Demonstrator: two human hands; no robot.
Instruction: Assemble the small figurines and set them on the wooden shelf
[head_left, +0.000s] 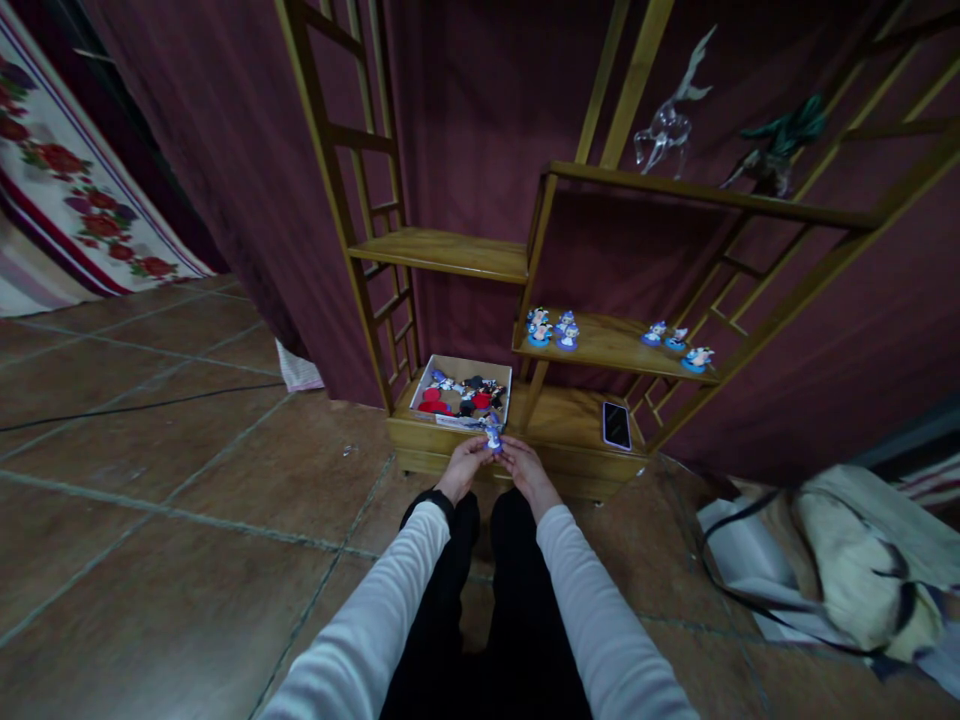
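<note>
A small purple-and-white figurine (493,437) stands upright between my two hands, in front of the box. My left hand (465,467) is closed on its base from the left. From the right, the fingers of my right hand (525,468) pinch the same base. Just beyond is an open cardboard box (457,366) holding several jumbled red, black, white and purple figurines. On the middle shelf (607,347), several similar figurines (567,334) stand in a group at the left end. More figurines with blue bases (698,359) stand at its right end.
A phone (616,425) lies on the lower shelf at the right. A clear deer ornament (666,130) and a dark green statuette (780,145) occupy the upper shelf. A short shelf (442,252) juts above the box. Bags (847,560) lie on the floor at right.
</note>
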